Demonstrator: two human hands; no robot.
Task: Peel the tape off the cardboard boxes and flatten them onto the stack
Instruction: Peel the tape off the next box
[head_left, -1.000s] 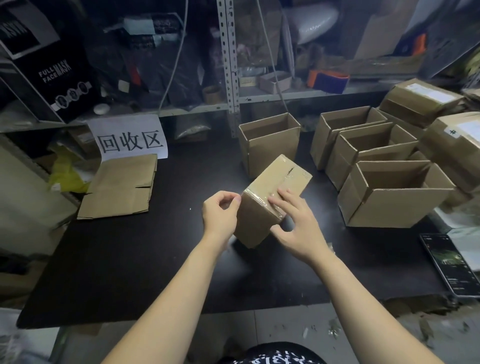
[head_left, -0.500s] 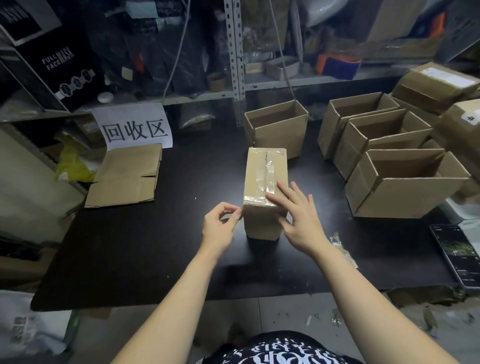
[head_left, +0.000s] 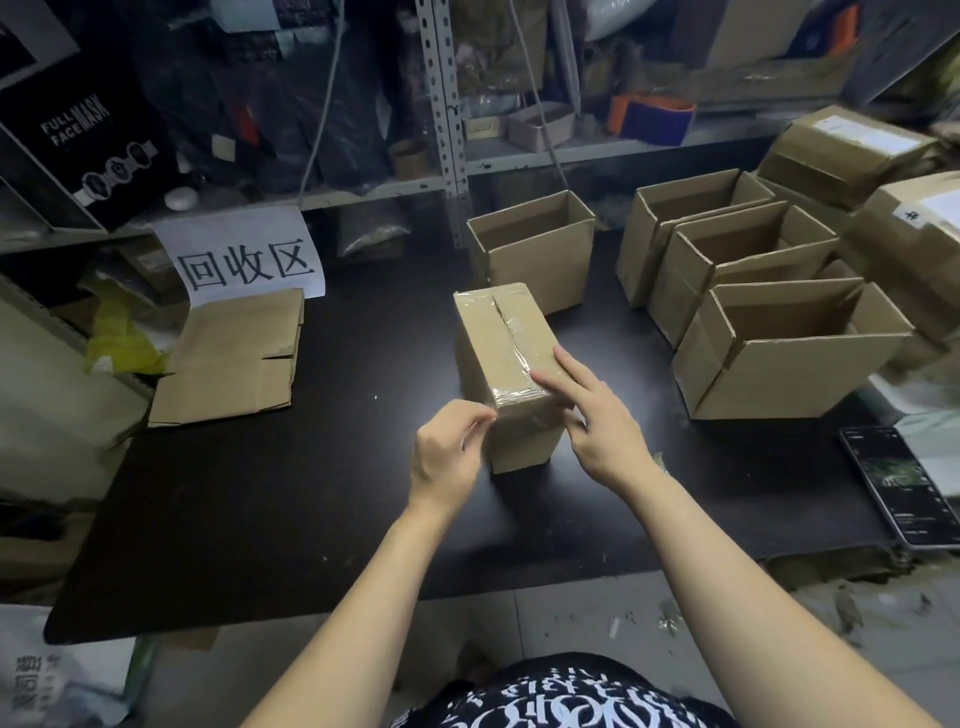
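Note:
A sealed cardboard box (head_left: 498, 338) stands on the black table (head_left: 311, 493), with clear tape (head_left: 511, 332) running along its top seam and over its near edge. My right hand (head_left: 592, 421) rests on the box's near right top corner with fingers straight. At the near left corner my left hand (head_left: 449, 449) has thumb and fingers curled together, pinching at the tape's edge. A stack of flattened cardboard (head_left: 234, 358) lies at the table's left, under a white paper sign (head_left: 244, 260).
Several open empty boxes (head_left: 779, 353) stand at the back and right of the table, one (head_left: 535, 254) right behind the sealed box. Closed labelled boxes (head_left: 852, 150) are piled at far right. A phone (head_left: 904, 483) lies at the right edge. Cluttered shelves run behind.
The box went from tilted in both hands to standing flat on the table, its long side pointing away from me. My left hand's fingers closed onto the tape at the near corner.

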